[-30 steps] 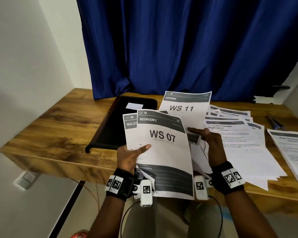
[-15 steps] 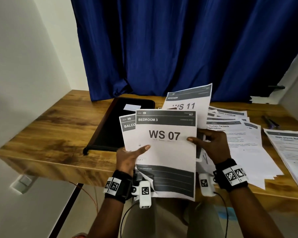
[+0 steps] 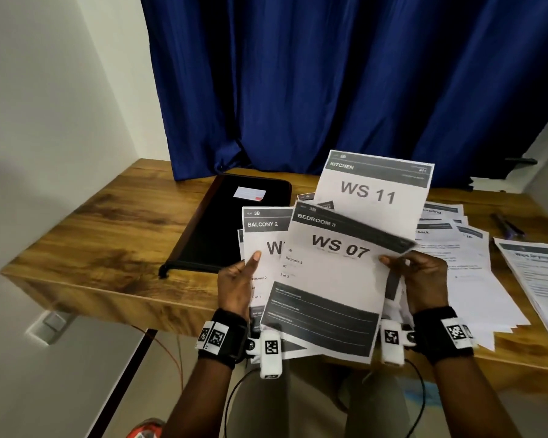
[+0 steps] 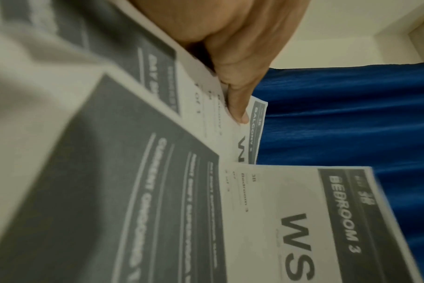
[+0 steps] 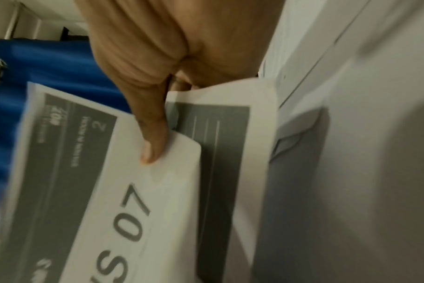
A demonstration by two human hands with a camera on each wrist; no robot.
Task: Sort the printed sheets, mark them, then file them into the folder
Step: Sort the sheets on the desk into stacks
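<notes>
The WS 07 sheet (image 3: 329,279) is pinched at its right edge by the right hand (image 3: 424,279). The Balcony 2 sheet (image 3: 263,235) is held by the left hand (image 3: 234,286). WS 11 (image 3: 374,191) is raised behind, above the table (image 3: 102,235).

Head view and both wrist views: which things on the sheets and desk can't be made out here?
- Balcony 2 sheet: its WS number, covered by the WS 07 sheet in the head and left wrist views.
- WS 07 sheet's dark bottom lines: blurred, too small in all views.
- Loose sheets right of the right hand: body text too small, partly overlapped.
- Folder label: too small.
- Pens: blurred.
</notes>
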